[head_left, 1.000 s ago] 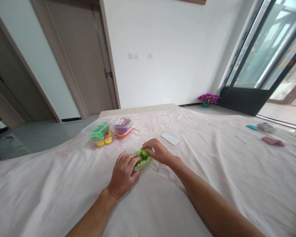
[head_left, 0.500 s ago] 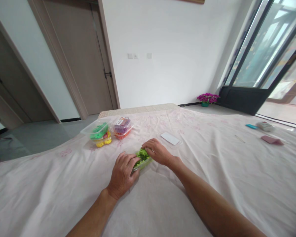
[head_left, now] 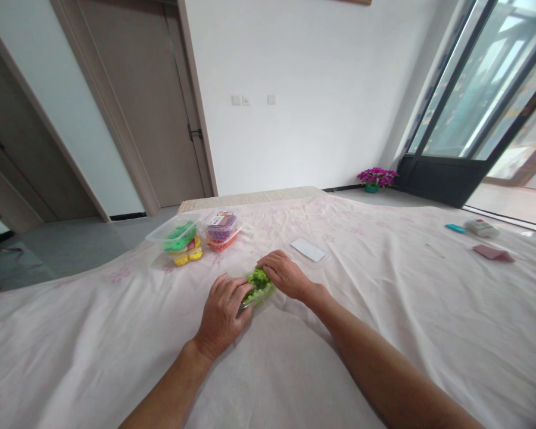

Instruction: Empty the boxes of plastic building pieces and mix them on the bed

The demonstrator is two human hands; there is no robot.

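Between my hands, a clear plastic container (head_left: pixel 259 294) filled with bright green pieces (head_left: pixel 259 278) rests on the cloth. My left hand (head_left: pixel 226 308) grips its left end, fingers over the top and thumb along the near side. At the opposite end, my right hand (head_left: pixel 286 275) is closed over the rim with its fingers bent. The small green pieces show in the gap between the hands; their exact kind is too small to tell. A clear lid (head_left: pixel 310 251) with a white label lies just beyond my right hand.
To the left stand clear boxes with green (head_left: pixel 180 237), yellow (head_left: pixel 188 256), purple (head_left: pixel 222 226) and orange pieces (head_left: pixel 221 243), partly stacked. Far right on the pale flowered cloth (head_left: pixel 384 286) lie a blue item (head_left: pixel 456 229), a whitish pack (head_left: pixel 481 227) and a pink folded piece (head_left: pixel 494 253).
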